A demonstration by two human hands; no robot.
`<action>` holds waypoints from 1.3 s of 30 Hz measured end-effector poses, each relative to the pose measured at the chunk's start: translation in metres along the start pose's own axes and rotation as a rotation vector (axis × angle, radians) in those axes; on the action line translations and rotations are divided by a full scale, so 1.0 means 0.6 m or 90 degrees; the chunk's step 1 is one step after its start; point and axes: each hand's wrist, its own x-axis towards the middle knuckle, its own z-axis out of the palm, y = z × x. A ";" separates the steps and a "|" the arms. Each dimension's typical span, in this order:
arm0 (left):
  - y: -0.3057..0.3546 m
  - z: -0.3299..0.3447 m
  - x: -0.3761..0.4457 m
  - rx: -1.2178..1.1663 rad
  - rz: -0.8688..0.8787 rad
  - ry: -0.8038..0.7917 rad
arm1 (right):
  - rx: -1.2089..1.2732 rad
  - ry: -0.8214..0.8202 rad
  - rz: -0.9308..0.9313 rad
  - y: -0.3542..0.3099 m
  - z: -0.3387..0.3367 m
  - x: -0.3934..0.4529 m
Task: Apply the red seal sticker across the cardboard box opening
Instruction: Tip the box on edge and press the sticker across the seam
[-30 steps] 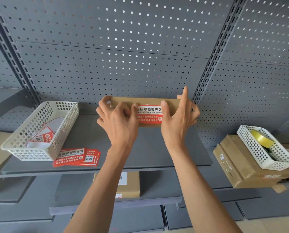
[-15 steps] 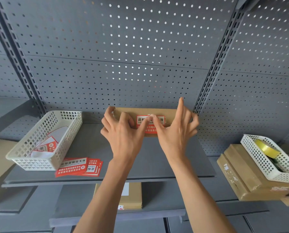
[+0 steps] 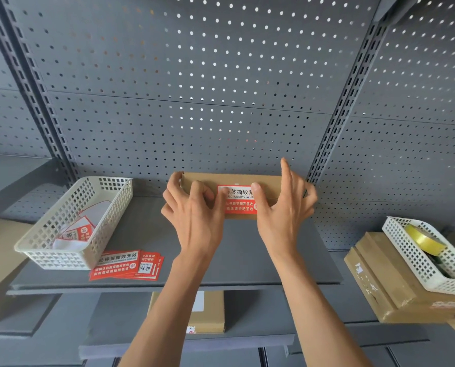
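A flat brown cardboard box (image 3: 202,180) lies at the back of the grey shelf (image 3: 152,234), against the pegboard. A red and white seal sticker (image 3: 239,201) sits on its front, running from the top face over the front edge. My left hand (image 3: 194,210) grips the box's left end, its thumb at the sticker's left edge. My right hand (image 3: 284,207) holds the right end, thumb pressing the sticker's upper right corner, index finger pointing up.
A white basket (image 3: 62,250) with sticker backings stands at the shelf's left, a stack of red stickers (image 3: 125,264) in front of it. At right, a white basket (image 3: 411,260) with yellow tape sits on cardboard boxes (image 3: 374,284). Another box (image 3: 210,311) lies on the lower shelf.
My thumbs met at the sticker's middle half a second ago and have now slid apart to its left and right edges. The view has tilted slightly upward.
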 end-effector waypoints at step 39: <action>-0.016 -0.013 0.006 -0.021 0.046 -0.040 | 0.074 -0.027 -0.011 0.010 -0.014 0.005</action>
